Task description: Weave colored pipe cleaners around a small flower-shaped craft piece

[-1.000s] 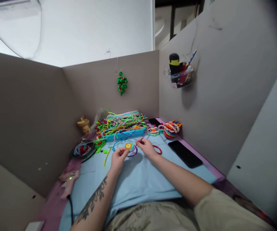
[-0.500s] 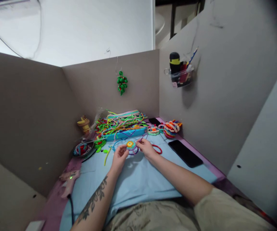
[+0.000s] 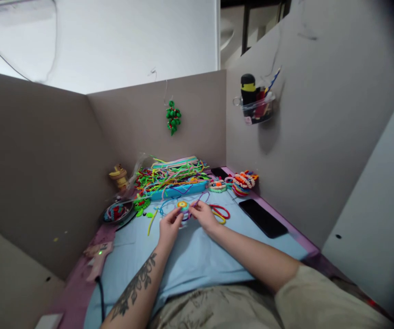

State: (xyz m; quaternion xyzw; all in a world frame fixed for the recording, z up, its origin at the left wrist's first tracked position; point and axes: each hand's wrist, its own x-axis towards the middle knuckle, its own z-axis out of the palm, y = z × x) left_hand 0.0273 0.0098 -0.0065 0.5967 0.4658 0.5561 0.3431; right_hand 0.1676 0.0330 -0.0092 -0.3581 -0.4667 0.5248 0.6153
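A small round coiled piece (image 3: 183,205) made of fuzzy pipe cleaners, with yellow, orange and turquoise rings, is held above the blue cloth. My left hand (image 3: 169,226) pinches its left edge between thumb and fingers. At its right edge, my right hand (image 3: 204,216) has its fingers closed on a purple pipe cleaner (image 3: 206,195), whose loop rises behind the fingertips. Exactly where the purple strand meets the piece is hidden by my fingers. Red (image 3: 225,210) and yellow (image 3: 221,220) pipe cleaner loops lie just right of my right hand.
A blue tray (image 3: 183,191) heaped with colourful pipe cleaners stands behind my hands. A bowl (image 3: 128,212) and a pink glue gun (image 3: 99,262) are at left. On the right lie a black phone (image 3: 263,218) and finished-looking woven pieces (image 3: 243,183). Grey panels (image 3: 197,128) surround the table.
My right hand has moved slightly left, closer to my left hand and the round piece. The piece has shifted a little left, and the yellow loop at right shows more.
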